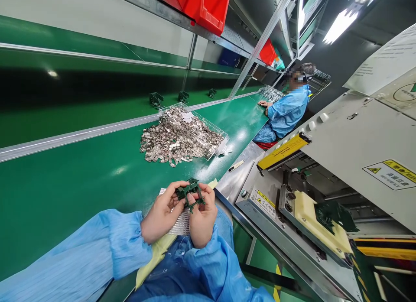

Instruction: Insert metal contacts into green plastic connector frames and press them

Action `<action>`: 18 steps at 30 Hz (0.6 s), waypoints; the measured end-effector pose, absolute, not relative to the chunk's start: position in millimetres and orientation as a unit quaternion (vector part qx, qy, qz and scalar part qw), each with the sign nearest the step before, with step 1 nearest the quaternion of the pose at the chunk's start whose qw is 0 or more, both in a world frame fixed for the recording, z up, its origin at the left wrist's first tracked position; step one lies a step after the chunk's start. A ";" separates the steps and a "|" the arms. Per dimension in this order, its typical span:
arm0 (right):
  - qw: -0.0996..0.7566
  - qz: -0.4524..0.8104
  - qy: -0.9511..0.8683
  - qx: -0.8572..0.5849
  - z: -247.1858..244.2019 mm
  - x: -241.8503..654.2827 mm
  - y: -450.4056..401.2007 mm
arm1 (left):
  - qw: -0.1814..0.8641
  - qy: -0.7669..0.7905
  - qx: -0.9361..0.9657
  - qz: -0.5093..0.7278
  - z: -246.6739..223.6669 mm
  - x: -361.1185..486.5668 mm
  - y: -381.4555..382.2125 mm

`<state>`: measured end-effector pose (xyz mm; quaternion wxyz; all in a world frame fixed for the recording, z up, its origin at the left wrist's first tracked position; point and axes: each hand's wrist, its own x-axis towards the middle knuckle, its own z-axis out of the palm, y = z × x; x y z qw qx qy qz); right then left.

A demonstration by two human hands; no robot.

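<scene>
A small dark green plastic frame with openings is held between my two hands, above my lap. My left hand pinches its left side between thumb and fingers. On the other side, my right hand grips the right edge and lower corner. Under the hands lies a sheet with rows of small silvery pieces, partly covered by them. A yellow cloth shows beneath that sheet. Farther up the bench, a heap of small metal pieces spills out of a clear tray.
On my right stands a machine with warning labels and a yellow fixture bearing a green part. A cutter-like tool lies near the bench edge. A co-worker in blue sits farther along. Red bins hang overhead.
</scene>
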<state>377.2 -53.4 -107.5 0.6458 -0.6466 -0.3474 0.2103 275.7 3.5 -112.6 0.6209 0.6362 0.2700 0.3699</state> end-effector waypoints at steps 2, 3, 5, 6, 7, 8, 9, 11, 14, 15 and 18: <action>0.662 0.230 -0.330 -0.633 -108.3 375.3 -52.5 | 0.616 0.271 0.636 0.377 -110.6 275.2 1.6; 0.673 0.243 -0.316 -0.623 -108.9 374.2 -52.1 | 0.613 0.273 0.638 0.378 -109.6 274.9 0.4; 0.705 0.278 -0.284 -0.588 -110.0 372.8 -51.7 | 0.610 0.271 0.640 0.380 -107.7 274.5 -1.6; 0.722 0.297 -0.271 -0.564 -110.0 373.0 -52.0 | 0.615 0.265 0.638 0.380 -107.0 274.5 -2.1; 0.735 0.316 -0.264 -0.539 -109.2 374.0 -52.8 | 0.624 0.259 0.633 0.379 -106.3 274.7 -2.0; 0.742 0.336 -0.262 -0.518 -107.5 376.3 -54.2 | 0.635 0.253 0.624 0.378 -105.6 275.1 -1.3; 0.742 0.353 -0.266 -0.504 -104.9 380.0 -56.5 | 0.647 0.251 0.614 0.377 -104.7 275.4 -0.1; 0.723 0.377 -0.300 -0.495 -97.3 390.9 -63.7 | 0.663 0.259 0.599 0.367 -102.1 275.4 2.8; 0.666 0.368 -0.414 -0.499 -83.8 411.0 -81.0 | 0.679 0.254 0.610 0.320 -95.5 271.8 1.6; 0.641 0.358 -0.457 -0.501 -79.8 417.2 -88.3 | 0.682 0.246 0.625 0.291 -93.1 269.6 -1.2; 0.578 0.323 -0.552 -0.507 -70.5 436.2 -111.9 | 0.651 0.231 0.696 0.193 -85.3 263.6 -8.1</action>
